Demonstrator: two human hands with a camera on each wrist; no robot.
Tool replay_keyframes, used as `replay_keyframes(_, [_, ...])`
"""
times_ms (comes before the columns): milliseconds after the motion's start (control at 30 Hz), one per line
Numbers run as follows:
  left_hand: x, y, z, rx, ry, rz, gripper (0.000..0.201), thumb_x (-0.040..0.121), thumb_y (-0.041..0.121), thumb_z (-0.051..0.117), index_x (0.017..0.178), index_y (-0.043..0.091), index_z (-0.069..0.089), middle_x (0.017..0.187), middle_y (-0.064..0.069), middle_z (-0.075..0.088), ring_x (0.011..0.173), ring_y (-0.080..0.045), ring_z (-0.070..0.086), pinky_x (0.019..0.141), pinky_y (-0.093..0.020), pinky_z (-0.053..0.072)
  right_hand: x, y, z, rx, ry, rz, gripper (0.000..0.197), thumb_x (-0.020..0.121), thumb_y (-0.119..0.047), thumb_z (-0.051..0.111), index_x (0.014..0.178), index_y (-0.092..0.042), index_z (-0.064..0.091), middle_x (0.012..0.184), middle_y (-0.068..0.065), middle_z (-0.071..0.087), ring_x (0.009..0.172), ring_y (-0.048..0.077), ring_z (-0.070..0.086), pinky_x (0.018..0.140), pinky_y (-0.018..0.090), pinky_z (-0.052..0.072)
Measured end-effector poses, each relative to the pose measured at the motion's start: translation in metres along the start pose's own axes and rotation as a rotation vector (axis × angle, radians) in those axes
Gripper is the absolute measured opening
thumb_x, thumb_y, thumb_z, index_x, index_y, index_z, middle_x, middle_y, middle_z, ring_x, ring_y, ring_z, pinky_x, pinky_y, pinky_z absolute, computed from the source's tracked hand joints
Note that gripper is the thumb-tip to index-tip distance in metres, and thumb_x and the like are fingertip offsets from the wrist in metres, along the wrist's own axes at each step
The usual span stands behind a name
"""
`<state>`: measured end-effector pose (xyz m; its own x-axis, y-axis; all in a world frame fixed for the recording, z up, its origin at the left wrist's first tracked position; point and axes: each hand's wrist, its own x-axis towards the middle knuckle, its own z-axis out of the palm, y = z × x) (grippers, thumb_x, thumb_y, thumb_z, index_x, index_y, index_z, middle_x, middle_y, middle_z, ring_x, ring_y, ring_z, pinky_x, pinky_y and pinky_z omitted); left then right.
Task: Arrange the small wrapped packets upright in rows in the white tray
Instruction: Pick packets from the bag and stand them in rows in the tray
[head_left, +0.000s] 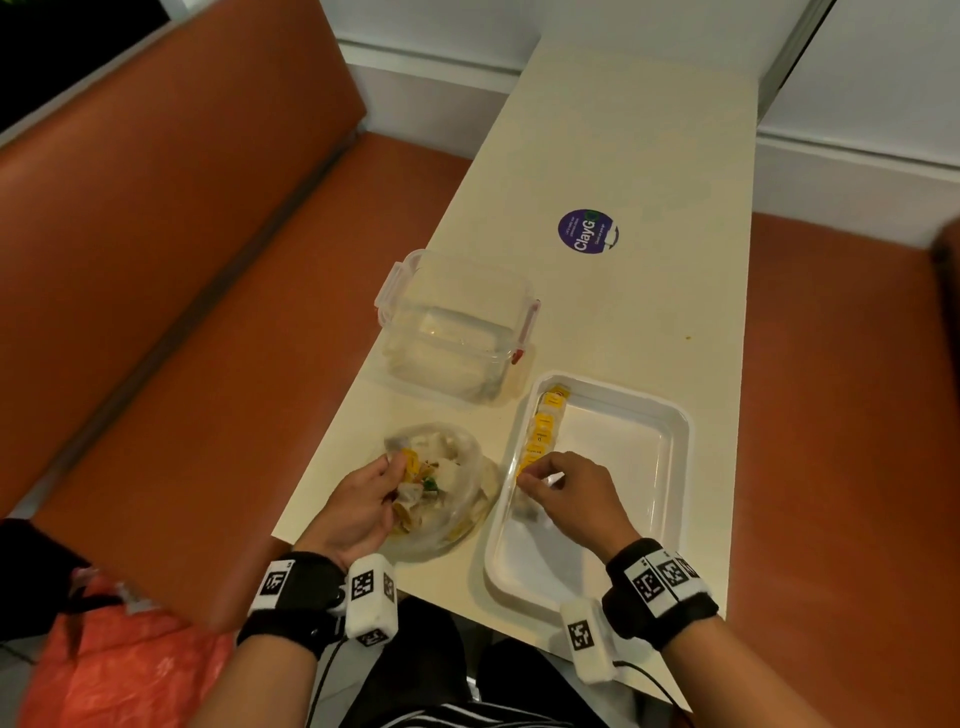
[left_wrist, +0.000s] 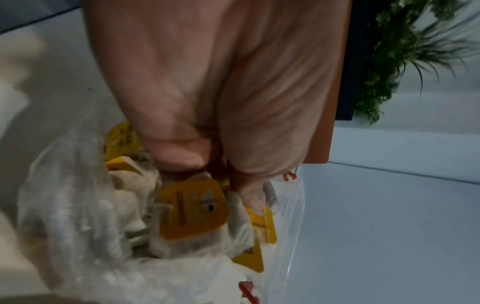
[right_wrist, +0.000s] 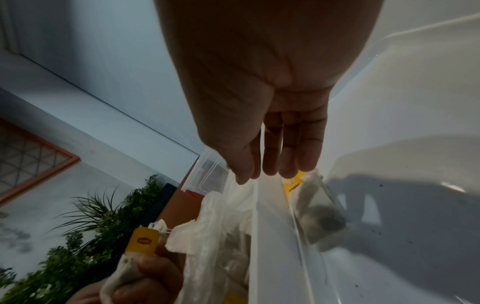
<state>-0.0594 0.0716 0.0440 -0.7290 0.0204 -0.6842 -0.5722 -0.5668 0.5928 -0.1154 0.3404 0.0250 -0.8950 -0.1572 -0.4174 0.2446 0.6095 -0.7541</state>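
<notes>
Right hand (head_left: 563, 493): I pinch a packet (right_wrist: 315, 207) against the white tray (head_left: 670, 415) wall; seat it upright (tag up).
Left hand (head_left: 363, 504): grips another in the bag (head_left: 457, 525).

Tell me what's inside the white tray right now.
One row of yellow-tagged packets stands along the left wall of the white tray. The right hand sets another packet at the row's near end and covers it. The rest of the floor shows bare.
</notes>
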Motion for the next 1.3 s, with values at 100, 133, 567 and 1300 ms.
replay_keyframes(100, [-0.005, 0.009, 0.007, -0.116, -0.008, 0.040, 0.028, 0.110, 0.015, 0.042, 0.121, -0.003, 0.061, 0.090, -0.014, 0.074, 0.070, -0.018, 0.072, 0.058, -0.027, 0.059, -0.004, -0.011, 0.000, 0.006, -0.025, -0.024, 0.006, 0.090, -0.039, 0.078, 0.093, -0.033, 0.076, 0.094, -0.021, 0.071, 0.075, 0.004, 0.065, 0.067, 0.013, 0.043])
replay_keyframes(133, [-0.005, 0.012, 0.007, -0.116, -0.002, 0.057, 0.023, 0.107, 0.016, 0.047, 0.116, 0.000, 0.061, 0.086, -0.012, 0.070, 0.064, -0.015, 0.066, 0.052, -0.024, 0.054, -0.006, -0.016, 0.000, 0.011, -0.037, -0.041, 0.007, 0.089, -0.039, 0.078, 0.094, -0.034, 0.076, 0.094, -0.021, 0.071, 0.074, 0.004, 0.066, 0.067, 0.014, 0.045])
replay_keyframes(567, [-0.031, 0.037, 0.009, 0.074, -0.201, 0.036, 0.034, 0.101, 0.018, 0.051, 0.122, -0.006, 0.063, 0.066, -0.011, 0.053, 0.047, -0.011, 0.046, 0.041, -0.021, 0.045, -0.015, -0.086, 0.041, -0.090, -0.275, -0.385, 0.113, 0.067, -0.042, 0.094, 0.157, -0.046, 0.026, 0.152, -0.007, 0.039, 0.130, 0.011, 0.049, 0.104, 0.032, 0.049])
replay_keyframes(1300, [-0.020, 0.017, 0.017, -0.010, 0.061, 0.107, 0.031, 0.084, 0.029, 0.049, 0.084, 0.002, 0.066, 0.074, -0.012, 0.048, 0.045, -0.019, 0.037, 0.038, -0.022, 0.020, -0.032, -0.097, 0.046, 0.396, -0.392, -0.162, 0.040, 0.089, -0.015, 0.081, 0.127, -0.013, 0.068, 0.113, 0.005, 0.075, 0.091, 0.025, 0.077, 0.084, 0.045, 0.065])
